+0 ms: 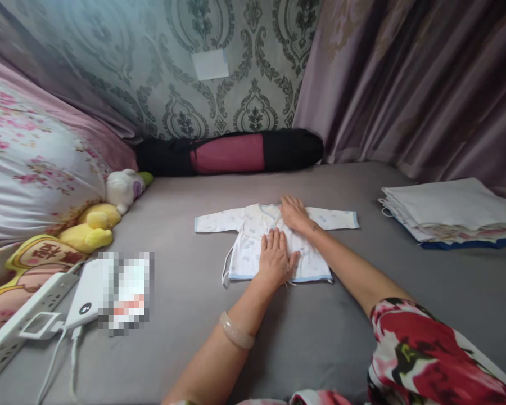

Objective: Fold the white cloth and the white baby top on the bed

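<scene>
Grey bed (172,225) under both hands; patterned wall (253,107) beyond them. Baby top (245,247) lies directly under the hands, sleeves out to either side. L hand (277,259) palm-down on its front, fingers slightly apart; R hand (294,215) flat by neckline/shoulder, fingers nearly together. Neither pinching, AFAICT. Flattening looks mostly done: sleeves out, hem fairly straight, no folds made; maybe minor creases left. Pile (451,205) well to R of hands, lower layers hard to ID. Hands hide part of chest + R shoulder; item (131,292) L of hands is pixelated, unreadable. R upper arm cut off by frame.
</scene>
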The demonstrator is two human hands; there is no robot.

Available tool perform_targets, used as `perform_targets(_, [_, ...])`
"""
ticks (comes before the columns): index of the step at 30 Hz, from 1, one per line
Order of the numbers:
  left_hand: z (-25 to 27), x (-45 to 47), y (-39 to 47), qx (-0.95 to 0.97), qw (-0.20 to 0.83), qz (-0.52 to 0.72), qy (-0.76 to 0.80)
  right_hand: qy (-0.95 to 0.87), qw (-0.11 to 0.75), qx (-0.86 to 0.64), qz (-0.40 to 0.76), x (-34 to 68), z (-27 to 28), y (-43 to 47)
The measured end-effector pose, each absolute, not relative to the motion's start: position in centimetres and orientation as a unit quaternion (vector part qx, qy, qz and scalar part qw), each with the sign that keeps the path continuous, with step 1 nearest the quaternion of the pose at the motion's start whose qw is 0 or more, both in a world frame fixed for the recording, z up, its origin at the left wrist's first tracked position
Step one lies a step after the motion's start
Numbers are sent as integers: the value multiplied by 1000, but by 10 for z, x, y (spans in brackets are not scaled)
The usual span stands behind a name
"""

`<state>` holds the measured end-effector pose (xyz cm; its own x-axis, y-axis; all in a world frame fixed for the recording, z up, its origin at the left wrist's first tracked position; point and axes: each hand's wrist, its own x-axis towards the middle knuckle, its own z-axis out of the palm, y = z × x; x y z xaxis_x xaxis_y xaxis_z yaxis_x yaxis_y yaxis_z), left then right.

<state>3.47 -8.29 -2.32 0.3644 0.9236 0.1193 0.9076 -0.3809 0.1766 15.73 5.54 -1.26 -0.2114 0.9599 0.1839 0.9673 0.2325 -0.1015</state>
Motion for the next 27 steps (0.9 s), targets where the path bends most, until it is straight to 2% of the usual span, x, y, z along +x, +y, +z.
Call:
perform_targets(6, [-20, 37, -84, 821, 52, 103, 559, -771, 48, -633, 54, 147, -12, 42])
perform_targets(13, [-12, 32, -82, 770, 26, 160, 617, -802, 106, -586, 52, 119, 10, 69])
perform_targets(23, [-17, 22, -81, 741, 50, 148, 654, -795, 81, -595, 88, 81, 0, 100])
perform_targets(27, [-25, 25, -80, 735, 62, 131, 663, -798, 112, -590, 52, 79, -6, 96])
